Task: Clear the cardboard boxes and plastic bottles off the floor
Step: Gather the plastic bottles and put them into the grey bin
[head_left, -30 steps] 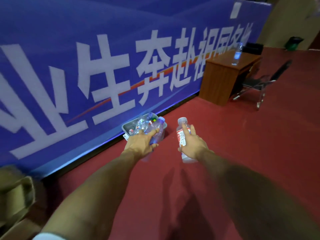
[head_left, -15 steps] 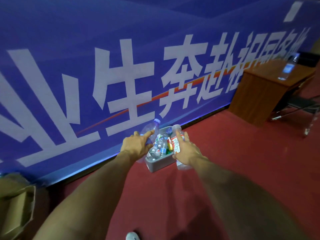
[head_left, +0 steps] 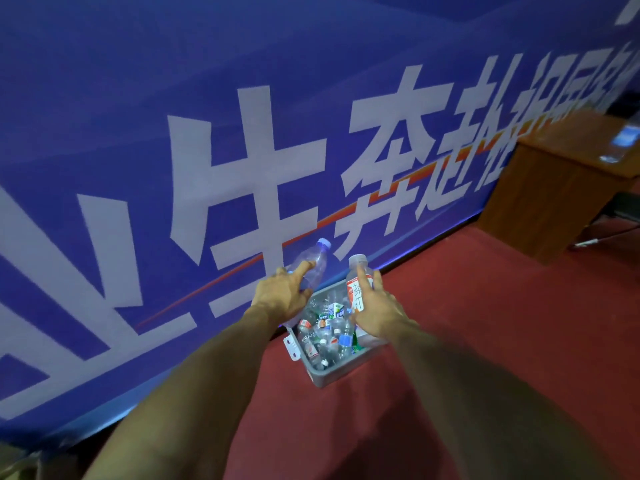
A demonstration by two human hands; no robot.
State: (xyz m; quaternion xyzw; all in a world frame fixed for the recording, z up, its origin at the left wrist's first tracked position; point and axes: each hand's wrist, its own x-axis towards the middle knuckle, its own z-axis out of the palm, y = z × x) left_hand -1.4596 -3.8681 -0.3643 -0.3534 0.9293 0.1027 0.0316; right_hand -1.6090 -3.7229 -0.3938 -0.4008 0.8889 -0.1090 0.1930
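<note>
Hands at frame centre: I see left hand (head_left: 282, 296) gripping clear bottle (head_left: 311, 265), right hand (head_left: 375, 311) clasping white-labelled bottle (head_left: 358, 291), both over bottle-filled grey bin (head_left: 329, 374) on red floor (head_left: 485, 323), beside blue banner (head_left: 173, 116).

Event hall, by the look: huge blue banner (head_left: 173, 133) with white characters, red carpet (head_left: 502, 323), wooden desk (head_left: 540, 202).

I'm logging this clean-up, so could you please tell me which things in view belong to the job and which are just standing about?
Part of the job:
- clear bottle with a blue cap, in the left hand
- white-labelled bottle, in the right hand
- grey bin of bottles

Just standing about:
- blue banner
- wooden desk
- bottle on the desk
</note>
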